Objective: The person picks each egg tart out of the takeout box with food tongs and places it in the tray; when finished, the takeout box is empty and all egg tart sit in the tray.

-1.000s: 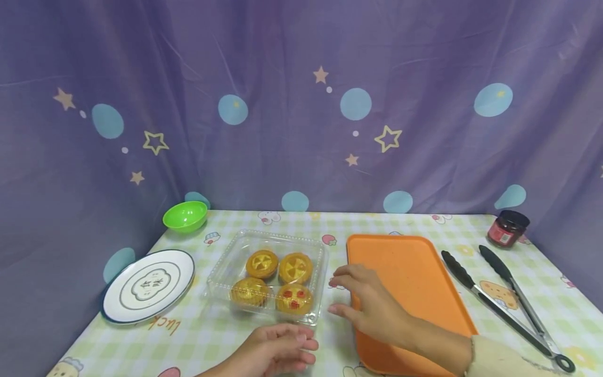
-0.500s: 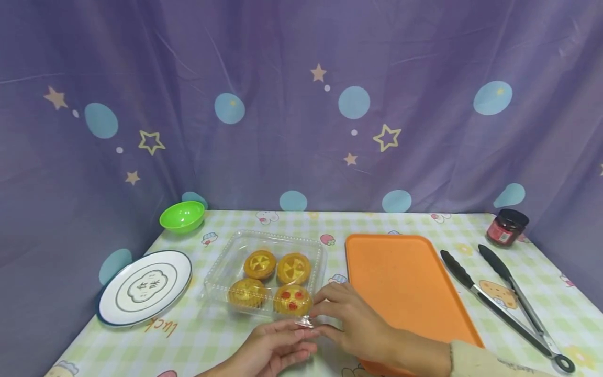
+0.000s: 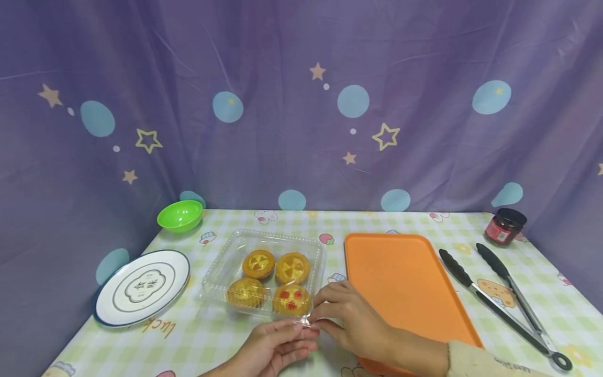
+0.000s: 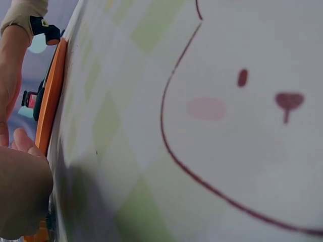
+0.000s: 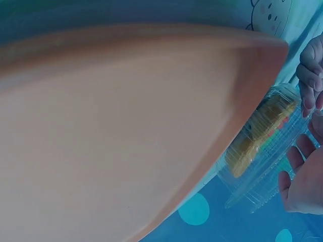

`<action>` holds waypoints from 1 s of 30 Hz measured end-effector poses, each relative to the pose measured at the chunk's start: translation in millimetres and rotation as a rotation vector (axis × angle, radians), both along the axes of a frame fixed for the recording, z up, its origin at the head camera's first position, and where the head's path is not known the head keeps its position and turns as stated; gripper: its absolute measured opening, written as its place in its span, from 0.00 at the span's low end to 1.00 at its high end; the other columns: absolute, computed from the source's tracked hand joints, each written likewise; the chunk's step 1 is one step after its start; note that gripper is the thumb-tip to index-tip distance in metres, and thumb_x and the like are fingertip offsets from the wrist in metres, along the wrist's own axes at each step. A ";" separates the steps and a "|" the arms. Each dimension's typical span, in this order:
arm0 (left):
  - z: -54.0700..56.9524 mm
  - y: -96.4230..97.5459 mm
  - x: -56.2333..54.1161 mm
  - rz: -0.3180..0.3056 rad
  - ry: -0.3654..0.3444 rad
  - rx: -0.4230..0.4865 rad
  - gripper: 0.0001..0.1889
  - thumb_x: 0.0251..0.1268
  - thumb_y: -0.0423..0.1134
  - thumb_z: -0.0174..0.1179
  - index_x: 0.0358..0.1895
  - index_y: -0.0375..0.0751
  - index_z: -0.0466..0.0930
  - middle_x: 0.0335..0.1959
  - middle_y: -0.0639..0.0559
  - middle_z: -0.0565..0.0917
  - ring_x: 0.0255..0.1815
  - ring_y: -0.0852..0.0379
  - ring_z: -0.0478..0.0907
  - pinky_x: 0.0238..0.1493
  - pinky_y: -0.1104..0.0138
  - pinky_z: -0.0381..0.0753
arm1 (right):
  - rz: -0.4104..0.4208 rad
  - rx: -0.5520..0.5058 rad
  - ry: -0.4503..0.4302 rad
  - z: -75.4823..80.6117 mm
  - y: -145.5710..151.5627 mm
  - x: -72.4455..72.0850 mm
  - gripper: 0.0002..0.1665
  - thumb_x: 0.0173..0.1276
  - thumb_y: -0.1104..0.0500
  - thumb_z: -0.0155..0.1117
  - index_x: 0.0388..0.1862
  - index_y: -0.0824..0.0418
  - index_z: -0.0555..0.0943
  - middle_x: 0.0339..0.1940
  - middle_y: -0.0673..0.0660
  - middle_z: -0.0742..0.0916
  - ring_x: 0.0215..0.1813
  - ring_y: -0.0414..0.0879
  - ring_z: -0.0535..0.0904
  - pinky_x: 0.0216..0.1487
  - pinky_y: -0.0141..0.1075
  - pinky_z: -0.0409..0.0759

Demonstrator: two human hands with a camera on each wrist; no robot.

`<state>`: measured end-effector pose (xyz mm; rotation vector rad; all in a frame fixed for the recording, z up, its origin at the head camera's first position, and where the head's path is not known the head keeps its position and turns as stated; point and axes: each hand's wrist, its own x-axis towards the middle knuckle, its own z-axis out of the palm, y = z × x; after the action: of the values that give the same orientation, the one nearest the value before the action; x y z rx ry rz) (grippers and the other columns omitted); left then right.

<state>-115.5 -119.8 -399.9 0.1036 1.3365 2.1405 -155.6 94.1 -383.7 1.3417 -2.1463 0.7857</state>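
Observation:
A clear plastic clamshell container (image 3: pixel 219 272) sits on the table in the head view, its lid down over several egg tarts (image 3: pixel 290 268). One tart at the front right has red pieces on top. My left hand (image 3: pixel 273 345) pinches the container's front right corner from below, thumb on top and fingers curled beneath. At that same corner my right hand (image 3: pixel 350 319) grips the lid's edge between thumb and fingertips. The right wrist view shows the container (image 5: pixel 262 146) side-on past a tray, with my right hand (image 5: pixel 308 176) beside it. Exact finger contact is partly hidden.
An orange tray (image 3: pixel 400 283) lies right of the container, under my right forearm. Beyond it are black-tipped tongs (image 3: pixel 504 303) and a dark-lidded jar (image 3: pixel 504 228). A white plate (image 3: pixel 141 288) and green bowl (image 3: pixel 180 216) stand on the left. A purple curtain (image 3: pixel 282 63) hangs behind.
My right hand has moved left and down from above the tray to the container's front right corner and taken hold there. My left hand has stayed close to that corner.

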 end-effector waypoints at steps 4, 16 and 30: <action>-1.0 1.3 0.0 0.010 0.001 -0.005 0.19 0.72 0.38 0.54 0.56 0.24 0.74 0.46 0.44 0.85 0.45 0.55 0.84 0.51 0.69 0.83 | -0.005 0.008 0.008 0.2 -0.4 -0.3 0.07 0.54 0.60 0.74 0.31 0.50 0.87 0.37 0.39 0.83 0.45 0.35 0.76 0.52 0.31 0.71; -0.3 1.8 -1.0 0.035 -0.004 -0.030 0.19 0.69 0.37 0.57 0.54 0.24 0.76 0.46 0.40 0.85 0.44 0.54 0.84 0.50 0.69 0.83 | 0.005 0.019 0.032 2.5 -1.3 -0.6 0.05 0.56 0.61 0.72 0.31 0.52 0.87 0.36 0.40 0.84 0.44 0.36 0.76 0.56 0.34 0.72; -1.0 9.5 0.1 0.109 0.012 -0.089 0.17 0.67 0.37 0.60 0.50 0.26 0.79 0.42 0.42 0.86 0.42 0.54 0.85 0.47 0.70 0.84 | -0.010 -0.064 0.159 -4.3 -8.1 -1.4 0.10 0.50 0.66 0.74 0.28 0.51 0.87 0.31 0.42 0.86 0.35 0.34 0.78 0.48 0.29 0.76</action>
<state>-115.3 -110.3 -400.9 0.0077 1.4726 2.1686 -157.1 86.0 -388.1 1.3144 -1.9861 0.7130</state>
